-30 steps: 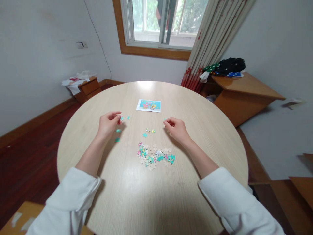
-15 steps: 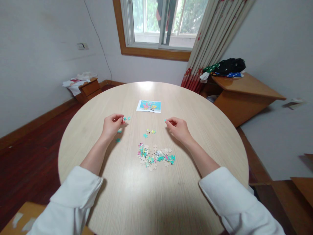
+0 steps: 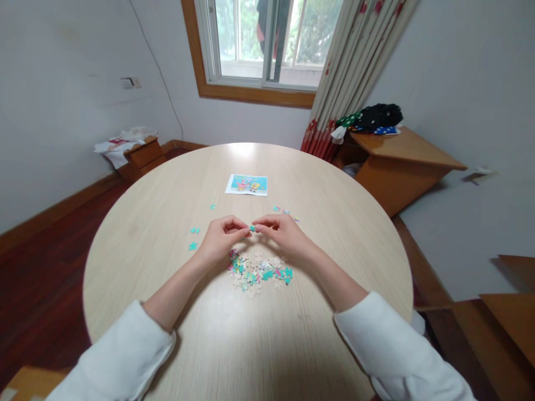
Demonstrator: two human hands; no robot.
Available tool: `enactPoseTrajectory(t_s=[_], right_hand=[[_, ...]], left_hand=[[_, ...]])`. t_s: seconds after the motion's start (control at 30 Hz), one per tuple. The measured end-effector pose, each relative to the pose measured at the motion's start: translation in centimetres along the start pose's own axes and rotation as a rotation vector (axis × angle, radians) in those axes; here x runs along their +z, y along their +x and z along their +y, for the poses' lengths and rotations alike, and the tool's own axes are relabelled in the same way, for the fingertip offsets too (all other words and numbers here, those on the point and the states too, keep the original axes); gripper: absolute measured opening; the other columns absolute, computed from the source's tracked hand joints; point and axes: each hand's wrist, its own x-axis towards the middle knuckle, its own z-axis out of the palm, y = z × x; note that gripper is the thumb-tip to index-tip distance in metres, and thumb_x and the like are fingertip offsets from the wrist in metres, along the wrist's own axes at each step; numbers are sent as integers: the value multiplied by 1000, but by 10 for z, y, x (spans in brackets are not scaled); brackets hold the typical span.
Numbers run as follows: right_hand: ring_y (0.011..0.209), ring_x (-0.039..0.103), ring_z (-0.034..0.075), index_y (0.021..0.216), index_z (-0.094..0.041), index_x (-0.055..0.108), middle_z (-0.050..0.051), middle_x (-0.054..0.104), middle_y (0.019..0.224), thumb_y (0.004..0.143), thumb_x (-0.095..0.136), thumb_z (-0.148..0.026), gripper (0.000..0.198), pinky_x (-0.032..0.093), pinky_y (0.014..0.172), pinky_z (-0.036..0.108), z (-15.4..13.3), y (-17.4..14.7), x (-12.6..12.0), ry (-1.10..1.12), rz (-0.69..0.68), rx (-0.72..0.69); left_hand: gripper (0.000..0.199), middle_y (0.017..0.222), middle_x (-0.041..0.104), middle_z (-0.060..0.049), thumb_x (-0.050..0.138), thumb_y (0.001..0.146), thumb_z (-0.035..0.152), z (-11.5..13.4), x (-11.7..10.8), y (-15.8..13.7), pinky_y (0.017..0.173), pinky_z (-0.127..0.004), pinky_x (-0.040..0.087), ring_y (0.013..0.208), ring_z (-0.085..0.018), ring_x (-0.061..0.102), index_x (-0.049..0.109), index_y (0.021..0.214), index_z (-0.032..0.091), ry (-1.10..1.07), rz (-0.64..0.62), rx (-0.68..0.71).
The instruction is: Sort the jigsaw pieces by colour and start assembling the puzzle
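Over the middle of the table, my left hand (image 3: 225,236) and my right hand (image 3: 284,231) meet fingertip to fingertip. Both are closed in a pinch on a small teal jigsaw puzzle piece (image 3: 252,228); whether it is one piece or two pressed together I cannot tell. Just below the hands lies a loose pile of jigsaw pieces (image 3: 251,277), some picture side up in teal, pink and yellow, others pale side up. Beyond them rests a picture sheet (image 3: 249,185) with cartoon figures on a blue ground.
Left of my left hand lie a few teal pieces (image 3: 193,245). Several small coloured pieces (image 3: 276,209) sit behind my right hand. The round wooden table (image 3: 246,345) fills the foreground. A wooden cabinet (image 3: 401,161) with dark cloth stands at the right, beside a curtain (image 3: 338,83).
Both hands have come inward from either side and now meet at the middle with teal puzzle piece between them. The view has shifted slightly.
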Motion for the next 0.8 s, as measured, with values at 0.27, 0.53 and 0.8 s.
enactPoseTrajectory(t_s=[0.27,0.53,0.8], right_hand=[[65,55,12,68,-17,62,2,64,69,78,55,-22,14,42,65,27,7,4,5,45,22,17],[62,51,13,62,-18,53,1,54,61,79,48,-35,24,38,59,26,34,12,-49,-160,143,61],[55,47,13,57,-16,54,0,51,53,72,57,-45,32,34,55,26,67,10,-97,-258,422,260]], left_hand=[[16,70,67,-5,66,66,31,-1,1,0,70,-31,50,67,-15,63,62,70,16,34,-19,5],[16,65,63,-1,61,68,32,-5,-12,9,65,-28,48,64,-14,59,61,71,17,210,150,82],[17,68,64,-3,59,69,33,-10,-11,10,64,-28,46,64,-15,57,62,70,16,248,115,115]])
